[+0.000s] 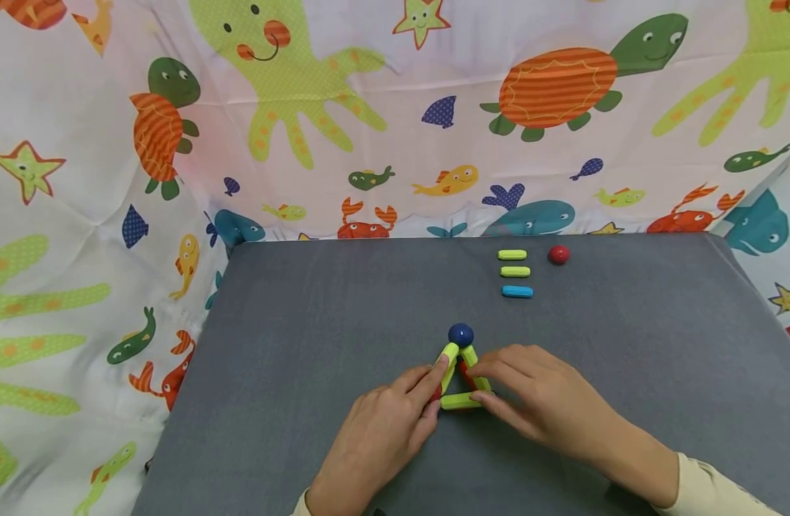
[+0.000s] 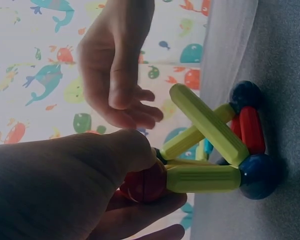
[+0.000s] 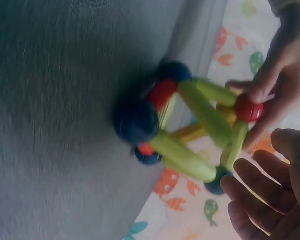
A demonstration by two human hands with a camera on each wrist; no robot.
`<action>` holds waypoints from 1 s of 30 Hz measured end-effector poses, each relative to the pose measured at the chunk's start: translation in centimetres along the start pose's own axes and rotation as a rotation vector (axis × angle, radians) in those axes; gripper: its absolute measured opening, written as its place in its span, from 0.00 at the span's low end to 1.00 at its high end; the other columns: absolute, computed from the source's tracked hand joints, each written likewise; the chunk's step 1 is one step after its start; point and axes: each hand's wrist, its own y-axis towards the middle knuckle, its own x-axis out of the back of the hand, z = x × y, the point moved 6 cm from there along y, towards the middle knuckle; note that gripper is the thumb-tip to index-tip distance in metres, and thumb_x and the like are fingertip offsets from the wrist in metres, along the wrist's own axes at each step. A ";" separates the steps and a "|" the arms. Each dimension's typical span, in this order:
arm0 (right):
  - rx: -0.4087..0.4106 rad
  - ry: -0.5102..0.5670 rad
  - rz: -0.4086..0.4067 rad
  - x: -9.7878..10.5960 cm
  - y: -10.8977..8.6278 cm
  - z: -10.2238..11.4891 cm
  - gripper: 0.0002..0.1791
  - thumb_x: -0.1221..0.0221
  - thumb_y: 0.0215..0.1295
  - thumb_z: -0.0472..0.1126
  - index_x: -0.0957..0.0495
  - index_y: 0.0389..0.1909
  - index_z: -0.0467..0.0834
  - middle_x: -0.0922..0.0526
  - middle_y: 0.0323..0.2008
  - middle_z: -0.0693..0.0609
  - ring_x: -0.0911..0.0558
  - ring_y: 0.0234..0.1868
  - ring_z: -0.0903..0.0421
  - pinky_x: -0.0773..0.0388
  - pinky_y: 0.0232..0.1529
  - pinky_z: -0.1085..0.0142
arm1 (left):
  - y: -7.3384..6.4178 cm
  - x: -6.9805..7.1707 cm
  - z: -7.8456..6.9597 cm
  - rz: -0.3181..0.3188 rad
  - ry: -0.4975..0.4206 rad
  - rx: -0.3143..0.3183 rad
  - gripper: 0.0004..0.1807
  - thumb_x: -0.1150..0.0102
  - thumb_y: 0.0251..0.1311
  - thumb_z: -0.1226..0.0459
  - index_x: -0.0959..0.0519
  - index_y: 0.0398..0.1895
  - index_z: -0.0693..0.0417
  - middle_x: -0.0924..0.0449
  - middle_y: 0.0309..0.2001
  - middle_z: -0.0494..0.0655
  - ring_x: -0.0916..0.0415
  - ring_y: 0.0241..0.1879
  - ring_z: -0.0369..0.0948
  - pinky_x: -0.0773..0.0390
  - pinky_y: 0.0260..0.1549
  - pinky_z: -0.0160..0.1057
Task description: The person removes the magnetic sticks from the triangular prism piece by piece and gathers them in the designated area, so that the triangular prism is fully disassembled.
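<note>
A toy frame of magnetic rods and balls stands between the hands, with yellow-green rods (image 1: 459, 401), red rods (image 2: 252, 131) and a blue ball (image 1: 461, 335) at its far corner. My left hand (image 1: 385, 423) pinches a red ball (image 2: 146, 186) at an upper corner between thumb and fingers. One yellow-green rod (image 2: 207, 122) slants up from a lower blue ball (image 2: 260, 176), its upper end joined to no ball. Beside the frame, my right hand (image 1: 550, 401) has loosely bent fingers, the fingertips close to an upper dark blue ball (image 3: 218, 181).
Two yellow-green rods (image 1: 515, 272) and a light blue rod (image 1: 517, 292) lie in a column toward the back of the grey table (image 1: 317, 308). A loose red ball (image 1: 559, 254) sits right of them. A sea-animal print curtain (image 1: 395, 93) hangs behind the table.
</note>
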 end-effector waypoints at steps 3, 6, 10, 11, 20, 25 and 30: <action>0.002 0.003 0.047 -1.2 -0.3 0.6 0.16 0.34 0.74 0.55 0.16 0.56 0.53 0.15 0.50 0.63 0.18 0.50 0.63 0.17 0.51 0.60 | 0.0 0.0 0.0 -0.008 0.002 -0.008 0.34 0.32 0.71 0.58 0.29 0.79 0.40 0.16 0.58 0.41 0.29 0.22 0.28 0.22 0.24 0.31; 0.007 -0.022 0.106 -2.5 -0.7 1.0 0.18 0.32 0.71 0.54 0.16 0.56 0.51 0.15 0.50 0.62 0.18 0.50 0.62 0.17 0.53 0.60 | -0.1 0.0 0.0 -0.011 0.006 -0.008 0.34 0.32 0.72 0.58 0.30 0.79 0.39 0.16 0.58 0.41 0.30 0.22 0.28 0.23 0.23 0.31; 0.056 -0.105 0.146 -4.2 -0.9 1.7 0.17 0.32 0.72 0.52 0.15 0.55 0.49 0.15 0.50 0.60 0.18 0.50 0.60 0.18 0.54 0.61 | -0.1 0.0 0.1 -0.004 0.001 0.000 0.34 0.34 0.74 0.57 0.31 0.80 0.37 0.16 0.59 0.40 0.31 0.22 0.28 0.23 0.23 0.32; 0.070 -0.133 0.149 -4.6 -0.9 1.9 0.17 0.32 0.72 0.52 0.15 0.55 0.48 0.15 0.50 0.59 0.18 0.50 0.60 0.19 0.54 0.61 | -0.1 0.0 0.1 -0.004 0.002 -0.002 0.33 0.34 0.74 0.57 0.31 0.80 0.37 0.16 0.59 0.40 0.31 0.22 0.28 0.22 0.23 0.32; 0.134 -0.317 0.143 -6.4 -1.0 2.4 0.14 0.35 0.75 0.47 0.15 0.54 0.44 0.15 0.46 0.54 0.18 0.45 0.56 0.19 0.45 0.61 | 0.0 0.1 0.0 -0.013 -0.006 -0.015 0.33 0.34 0.74 0.58 0.31 0.80 0.38 0.16 0.59 0.41 0.29 0.23 0.29 0.22 0.24 0.33; 0.154 -0.374 0.127 -7.2 -0.9 2.4 0.29 0.67 0.90 0.49 0.16 0.51 0.42 0.17 0.43 0.52 0.20 0.41 0.54 0.23 0.40 0.61 | 0.1 0.1 -0.1 -0.023 -0.002 -0.020 0.34 0.35 0.74 0.59 0.31 0.80 0.38 0.16 0.60 0.41 0.26 0.25 0.31 0.20 0.26 0.35; 0.159 -0.426 0.129 -7.8 -0.8 2.5 0.34 0.75 0.91 0.45 0.16 0.48 0.42 0.18 0.41 0.51 0.21 0.39 0.54 0.23 0.39 0.62 | 0.0 0.1 -0.1 -0.017 -0.005 -0.010 0.33 0.35 0.73 0.59 0.31 0.80 0.39 0.16 0.60 0.41 0.25 0.26 0.32 0.19 0.27 0.36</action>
